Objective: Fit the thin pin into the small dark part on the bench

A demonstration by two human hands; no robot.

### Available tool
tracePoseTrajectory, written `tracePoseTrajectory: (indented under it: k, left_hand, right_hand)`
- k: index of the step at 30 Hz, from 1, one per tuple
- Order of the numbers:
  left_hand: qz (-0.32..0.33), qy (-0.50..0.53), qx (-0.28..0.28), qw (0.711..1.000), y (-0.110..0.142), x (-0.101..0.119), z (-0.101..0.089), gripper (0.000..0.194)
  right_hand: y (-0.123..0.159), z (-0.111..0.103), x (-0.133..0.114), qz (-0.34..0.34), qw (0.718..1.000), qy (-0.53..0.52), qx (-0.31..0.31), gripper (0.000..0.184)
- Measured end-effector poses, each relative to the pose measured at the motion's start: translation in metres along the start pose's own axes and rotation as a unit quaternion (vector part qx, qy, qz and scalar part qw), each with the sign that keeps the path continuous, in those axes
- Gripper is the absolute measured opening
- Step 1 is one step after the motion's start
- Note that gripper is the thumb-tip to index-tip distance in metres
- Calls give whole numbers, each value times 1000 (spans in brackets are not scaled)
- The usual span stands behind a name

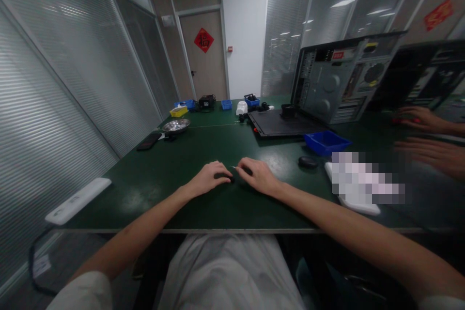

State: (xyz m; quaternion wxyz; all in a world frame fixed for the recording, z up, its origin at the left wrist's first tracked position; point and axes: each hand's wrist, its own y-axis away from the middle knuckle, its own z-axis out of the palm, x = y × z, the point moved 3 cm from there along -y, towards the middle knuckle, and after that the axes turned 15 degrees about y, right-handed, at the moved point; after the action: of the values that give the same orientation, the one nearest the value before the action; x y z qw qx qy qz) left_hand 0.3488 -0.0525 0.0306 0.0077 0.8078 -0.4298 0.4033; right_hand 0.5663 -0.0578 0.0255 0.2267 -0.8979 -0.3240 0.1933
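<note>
Both of my hands are close together over the green table (pixel 203 213). My left hand (pixel 210 178) is closed, thumb and fingers pinching a small black piece (pixel 232 179) whose kind is too small to make out. Just to its right, my right hand (pixel 258 175) is also closed, its fingertips around a thin, shiny metal piece (pixel 233 167) that points toward the left hand. Its other end is hidden by the fingers. A narrow gap separates the fingertips of the two hands.
Rightward lie a black mouse (pixel 308 162), a blue tray (pixel 327 142), a black panel (pixel 286 124) and an open computer case (pixel 332 80). Another person's hands (pixel 432 152) are at far right. Leftward are a metal bowl (pixel 176 126), a phone (pixel 149 142) and a white power strip (pixel 78 201).
</note>
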Motion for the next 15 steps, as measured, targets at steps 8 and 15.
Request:
tracePoseTrajectory:
  k: [8, 15]
  left_hand:
    - [-39, 8, -32, 999, 0, -6, -8, 25]
    - [-200, -47, 98, 974, 45, -83, -99, 35]
  right_hand:
    - [0, -2, -2, -5, 1000, 2, -6, 19]
    - [1, -3, -2, -10, 1000, 1, -15, 21]
